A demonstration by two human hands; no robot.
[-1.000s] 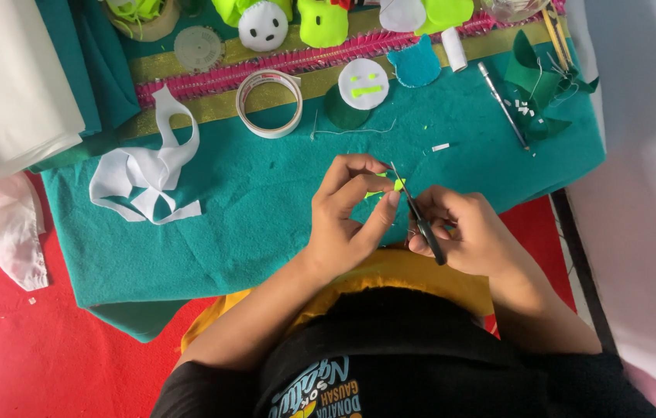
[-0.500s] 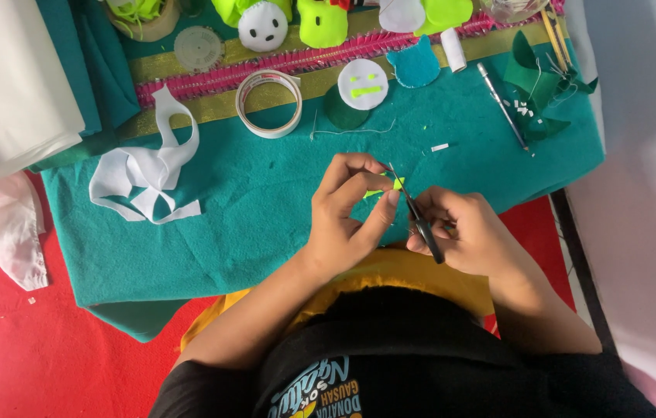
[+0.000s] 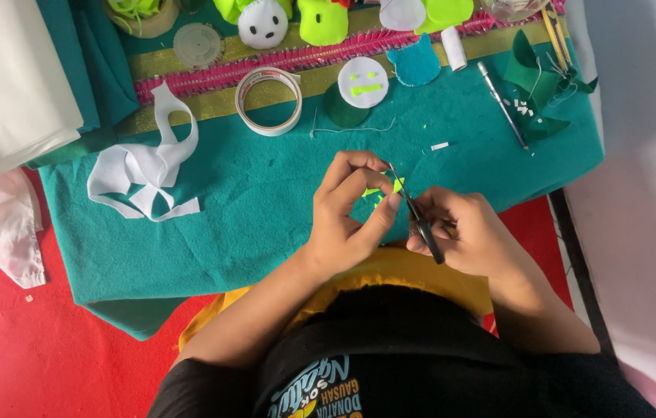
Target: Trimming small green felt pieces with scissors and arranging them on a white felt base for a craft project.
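Item: small neon-green felt scrap (image 3: 381, 190), pinched between thumb and fingertips of your left hand (image 3: 351, 213), held just above the teal felt sheet (image 3: 250, 209) at its near edge.

Item: small scissors (image 3: 415, 213), gripped in your right hand (image 3: 463, 232), fingers closed round the dark handles; blade tips touch the scrap. Whether the blades are parted, you cannot tell.

Change since a second ago: almost none. Both hands sit in the same spot and the scrap looks the same shape; you appear mid-trim on a fine cut, working slowly.

Surroundings: white felt offcuts (image 3: 142, 166) to the left; tape roll (image 3: 269, 99) further off; white round face with green features (image 3: 363, 82) beside a dark green disc (image 3: 342, 110); metal tool (image 3: 502, 104) far right; red floor covering (image 3: 34, 340) beneath.
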